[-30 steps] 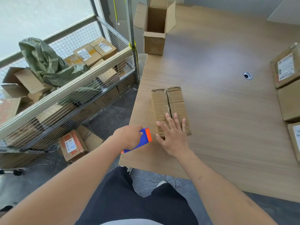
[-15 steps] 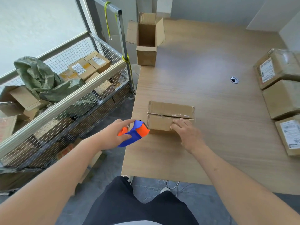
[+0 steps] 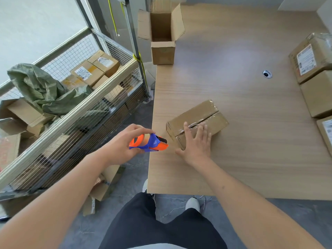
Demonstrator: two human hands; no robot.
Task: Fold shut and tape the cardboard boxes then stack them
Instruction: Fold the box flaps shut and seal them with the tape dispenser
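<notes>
My right hand (image 3: 196, 143) lies flat on the small brown cardboard box (image 3: 197, 121), fingers (image 3: 201, 131) straight and spread over its taped top seam. The box sits turned at an angle near the left edge of the light wooden table (image 3: 251, 141). My left hand (image 3: 124, 143) curls its fingers round the orange and blue tape dispenser (image 3: 149, 142), just left of the box, off the table edge. An open cardboard box (image 3: 162, 33) stands at the far left corner. Labelled boxes (image 3: 316, 78) line the right side.
</notes>
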